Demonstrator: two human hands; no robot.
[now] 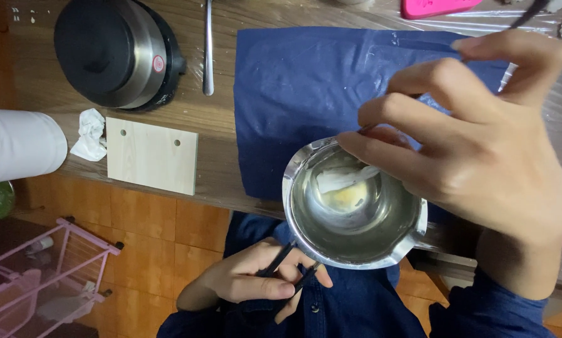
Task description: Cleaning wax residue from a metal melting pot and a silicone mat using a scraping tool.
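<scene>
On my wooden table (218, 119) lies a dark blue cloth (306, 94), spread flat. To its left I see a pale wooden board (151, 154) with two small holes, and a crumpled white tissue (90, 133) just beside it. Behind them stands a black and steel cooker (115, 50), with a long metal utensil (208, 50) near it. A white paper roll (18, 145) sits at the edge. Below, on the orange tiled floor (149, 225), stands a pink wire rack (49, 275). A pink object (434, 7) lies at the far edge.
</scene>
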